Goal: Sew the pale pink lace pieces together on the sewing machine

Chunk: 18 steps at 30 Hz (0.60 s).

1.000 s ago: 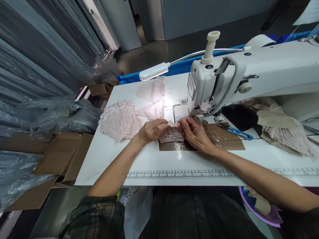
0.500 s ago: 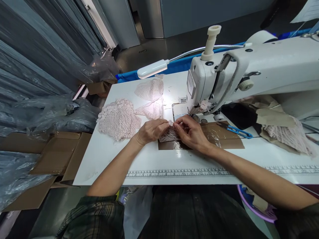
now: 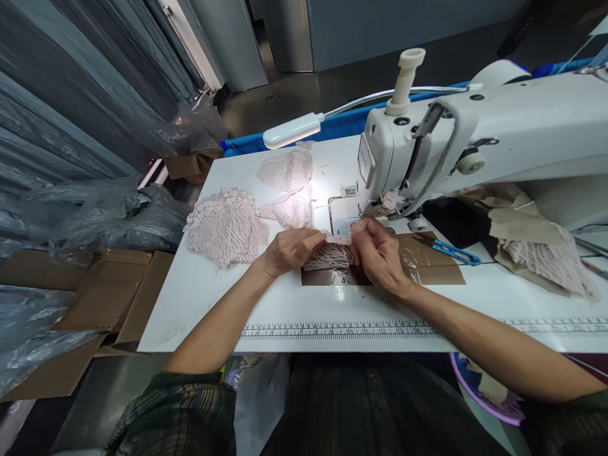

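With the left hand (image 3: 293,251) and right hand (image 3: 379,254) each pinching the far edge of the lace (image 3: 331,257), over the card (image 3: 430,269) near the machine (image 3: 527,126), a light, even pull should hold that edge straight without stretching it.

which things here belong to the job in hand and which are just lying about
Likely part of the job:
lace piece, held by the left hand and right hand
brown sheet under it
sewing machine
lamp
pile of similar lace
perhaps the blue snips, unheld

Seemingly just lying about:
open cardboard box
clear plastic
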{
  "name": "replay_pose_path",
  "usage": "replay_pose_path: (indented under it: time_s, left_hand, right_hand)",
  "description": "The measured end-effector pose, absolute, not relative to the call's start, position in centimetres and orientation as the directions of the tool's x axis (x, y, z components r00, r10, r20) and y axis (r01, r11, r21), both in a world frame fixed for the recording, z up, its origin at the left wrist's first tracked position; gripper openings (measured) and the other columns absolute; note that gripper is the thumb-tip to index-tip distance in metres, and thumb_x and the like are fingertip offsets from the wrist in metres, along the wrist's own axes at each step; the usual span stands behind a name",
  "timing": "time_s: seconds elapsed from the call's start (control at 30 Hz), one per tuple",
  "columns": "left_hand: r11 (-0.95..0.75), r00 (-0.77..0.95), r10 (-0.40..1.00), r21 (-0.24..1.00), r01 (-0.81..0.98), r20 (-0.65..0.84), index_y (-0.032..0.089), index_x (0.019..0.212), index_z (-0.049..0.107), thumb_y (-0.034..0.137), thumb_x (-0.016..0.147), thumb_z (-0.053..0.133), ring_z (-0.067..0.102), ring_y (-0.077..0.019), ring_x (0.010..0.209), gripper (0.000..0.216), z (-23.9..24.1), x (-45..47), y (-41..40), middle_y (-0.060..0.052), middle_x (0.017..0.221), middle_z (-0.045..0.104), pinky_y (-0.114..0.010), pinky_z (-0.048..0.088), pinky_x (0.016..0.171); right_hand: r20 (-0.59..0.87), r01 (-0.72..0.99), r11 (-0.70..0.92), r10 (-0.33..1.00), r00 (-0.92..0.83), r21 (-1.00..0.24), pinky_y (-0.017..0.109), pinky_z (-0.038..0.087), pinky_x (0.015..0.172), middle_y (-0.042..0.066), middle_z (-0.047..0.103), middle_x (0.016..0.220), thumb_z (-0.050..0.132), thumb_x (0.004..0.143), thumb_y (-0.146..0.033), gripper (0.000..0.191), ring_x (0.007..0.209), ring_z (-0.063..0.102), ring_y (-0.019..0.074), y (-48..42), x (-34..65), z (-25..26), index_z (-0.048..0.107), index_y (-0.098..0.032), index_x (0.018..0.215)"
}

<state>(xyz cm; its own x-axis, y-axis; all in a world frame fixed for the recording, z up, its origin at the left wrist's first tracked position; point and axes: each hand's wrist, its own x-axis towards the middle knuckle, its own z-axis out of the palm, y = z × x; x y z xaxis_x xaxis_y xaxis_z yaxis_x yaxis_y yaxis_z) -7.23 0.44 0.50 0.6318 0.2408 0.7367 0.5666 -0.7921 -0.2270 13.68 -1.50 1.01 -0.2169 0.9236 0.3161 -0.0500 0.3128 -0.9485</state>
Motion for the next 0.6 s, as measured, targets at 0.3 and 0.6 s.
replay_pose_path:
  time_s: [0.3,0.6]
  left_hand:
    - [-0.778,0.7,0.183,-0.334,0.532,0.69,0.016,0.096,0.056,0.008,0.09,0.057,0.069,-0.0125,0.069,0.011,1.1,-7.4,0.1,-0.002,0.08,0.068,-0.023,0.061,0.063]
    - [-0.79,0.688,0.144,-0.337,0.513,0.711,0.014,0.092,0.057,0.006,0.088,0.059,0.067,-0.0117,0.068,0.009,1.4,-6.9,0.0,-0.003,0.078,0.067,-0.024,0.062,0.067]
  right_hand:
    - [0.499,0.361,0.585,0.81,-0.307,-0.727,0.028,0.043,0.064,0.003,0.058,0.082,0.053,0.093,-0.025,0.01,0.068,0.053,0.0146,-1.1,13.9,0.0,0.061,-0.021,0.096]
    - [0.558,0.453,0.677,0.736,-0.384,-0.58,0.028,0.041,0.062,0.005,0.063,0.088,0.052,0.094,-0.023,0.014,0.075,0.056,0.0167,-1.0,13.8,-0.9,0.065,-0.02,0.1]
